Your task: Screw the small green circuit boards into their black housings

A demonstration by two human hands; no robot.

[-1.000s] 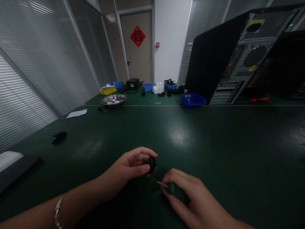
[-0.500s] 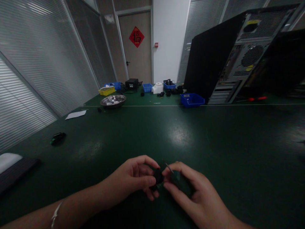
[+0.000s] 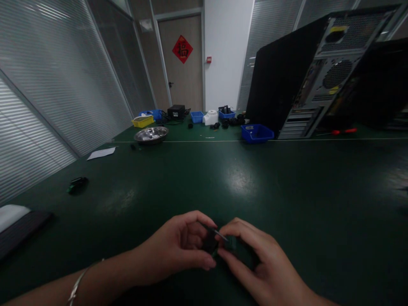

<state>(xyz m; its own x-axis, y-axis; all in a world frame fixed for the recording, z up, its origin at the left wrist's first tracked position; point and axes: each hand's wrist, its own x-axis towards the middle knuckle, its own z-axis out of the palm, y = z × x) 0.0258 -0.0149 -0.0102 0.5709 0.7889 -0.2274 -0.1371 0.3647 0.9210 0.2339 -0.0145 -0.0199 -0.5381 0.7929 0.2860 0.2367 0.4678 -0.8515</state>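
So the left hand (image 3: 181, 248) clenches a small round black part (image 3: 210, 244), the right hand (image 3: 255, 265) a small dark-green piece (image 3: 232, 243), the two touching. Looks mid-fitting to me; lining them up wants a steady grip.

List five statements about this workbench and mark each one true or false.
1. The left hand and the right hand pinch a small black part between them. True.
2. The steel bowl sits right beside the left hand. False: it lies far across the green table, near a yellow bin.
3. A bracelet circles the left wrist. True.
4. The bin in front of the computer tower is red. False: it is a blue bin.
5. The right hand holds the red-handled screwdriver. False: it lies on the table beside the tower.
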